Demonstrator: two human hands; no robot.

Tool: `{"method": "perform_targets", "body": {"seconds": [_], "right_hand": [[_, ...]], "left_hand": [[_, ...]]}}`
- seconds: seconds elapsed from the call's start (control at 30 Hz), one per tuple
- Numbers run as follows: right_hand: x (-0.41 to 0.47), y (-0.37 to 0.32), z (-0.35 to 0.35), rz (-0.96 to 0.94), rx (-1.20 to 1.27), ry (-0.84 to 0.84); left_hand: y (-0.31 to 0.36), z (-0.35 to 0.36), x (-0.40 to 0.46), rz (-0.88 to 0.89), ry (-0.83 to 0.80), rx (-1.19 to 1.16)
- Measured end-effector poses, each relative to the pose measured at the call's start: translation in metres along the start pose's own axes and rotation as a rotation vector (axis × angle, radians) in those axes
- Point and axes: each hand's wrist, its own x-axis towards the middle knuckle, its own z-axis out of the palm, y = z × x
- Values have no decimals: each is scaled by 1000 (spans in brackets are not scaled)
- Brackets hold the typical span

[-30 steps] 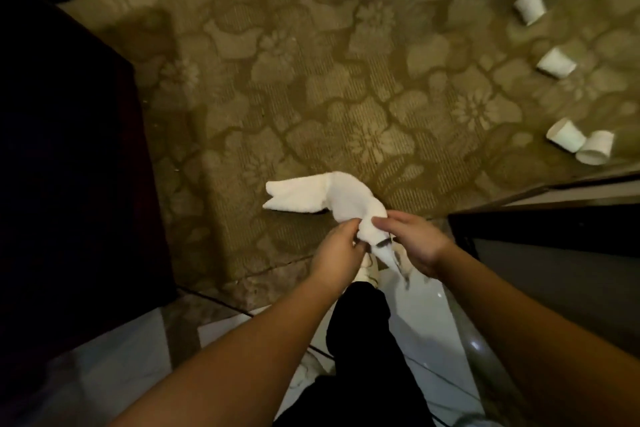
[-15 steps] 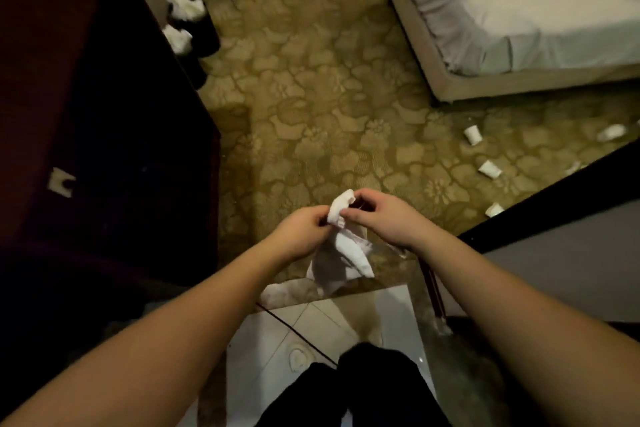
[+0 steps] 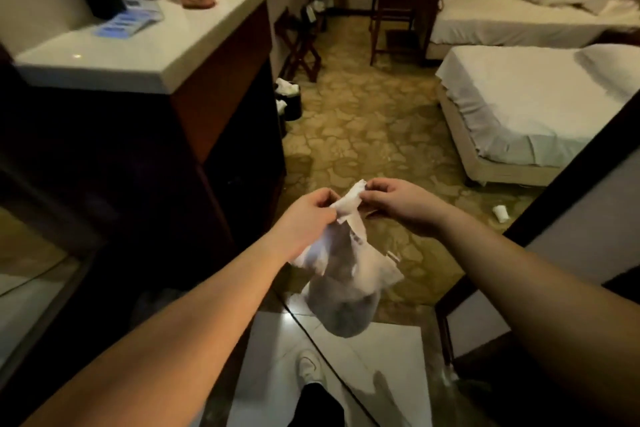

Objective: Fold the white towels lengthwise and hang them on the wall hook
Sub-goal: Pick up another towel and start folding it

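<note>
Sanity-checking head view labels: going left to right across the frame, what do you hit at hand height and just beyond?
Dark cabinet → left hand → white towel held between both hands → right hand → paper cup on the carpet → near bed.

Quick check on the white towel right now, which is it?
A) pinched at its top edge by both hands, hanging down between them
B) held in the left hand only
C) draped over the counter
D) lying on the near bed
A: the left hand and right hand each pinch the top edge of the white towel, which hangs loose below them above the floor.
</note>
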Motion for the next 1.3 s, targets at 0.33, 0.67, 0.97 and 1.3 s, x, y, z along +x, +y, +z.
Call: {"method": "perform_targets", "body": {"seconds": [0.33,0.67,0.97,1.3], "right_hand": [[-166,-43,119,-249,-593,-119],[-282,-70,228,-455,-767,72],[-426,-62,359,-724,-1104,225],[-563,-67,432,-752,-792,257]], "left_hand": [[27,-42,-227,-120,320,-470],[-4,-101,-461,-97,475,95],[-52,-96,-699,-21,693,771],[-50,-85,-888,-78,824,1145]]}}
